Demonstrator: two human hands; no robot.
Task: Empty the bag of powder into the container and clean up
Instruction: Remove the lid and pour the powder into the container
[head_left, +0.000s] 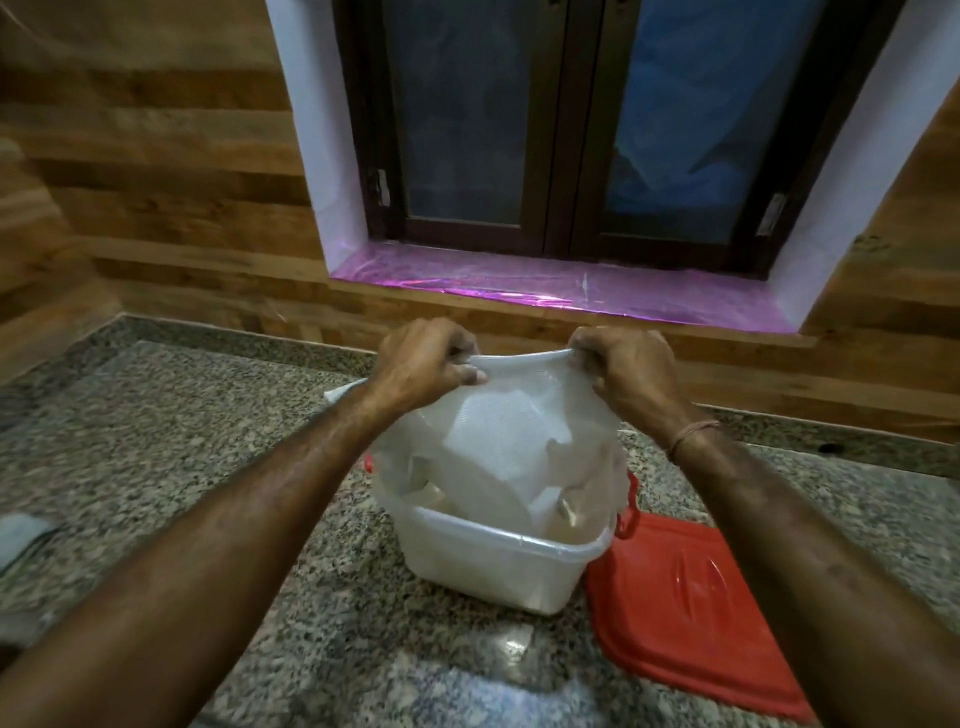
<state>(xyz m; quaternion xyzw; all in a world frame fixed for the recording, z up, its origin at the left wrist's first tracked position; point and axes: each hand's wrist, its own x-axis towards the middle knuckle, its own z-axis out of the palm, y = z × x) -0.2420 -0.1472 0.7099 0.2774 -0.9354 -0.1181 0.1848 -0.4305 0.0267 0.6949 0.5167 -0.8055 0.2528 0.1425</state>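
A translucent white plastic bag (498, 441) hangs upside down over a white rectangular container (488, 566) on the granite counter. My left hand (423, 364) grips the bag's upper left corner and my right hand (623, 371) grips its upper right corner, stretching the top edge between them. The bag's lower, open part droops into the container's mouth. Pale powder shows faintly inside the container near the rim. The bag hides most of the container's inside.
The container's red lid (691, 608) lies flat on the counter to its right, with a red clasp (628, 514) at the container's side. A pale cloth (23, 535) lies at the left edge. A wood-panelled wall and a window sill (561, 286) stand behind.
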